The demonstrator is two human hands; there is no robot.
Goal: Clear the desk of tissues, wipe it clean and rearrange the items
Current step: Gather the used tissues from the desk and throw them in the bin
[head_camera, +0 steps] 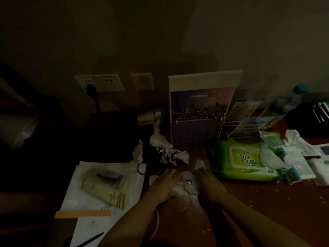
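Landmark: the green wipes pack (244,160), lying on the counter (267,202).
Tissue wad (185,184): just left of the pack, between both hands.
Left hand (165,186): grip cupped against the wad's left side.
Right hand (208,184): grip pressing its right side, nearer the pack.
Next tissues (169,150): beyond the wad, left of the pack; the left hand looks nearer.
More tissues (292,141): past the pack's right end.

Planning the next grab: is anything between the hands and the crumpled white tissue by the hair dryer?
Nothing visible. Both hands, left and right, rest on a white tissue wad; bare brown desk separates them from the crumpled tissue.
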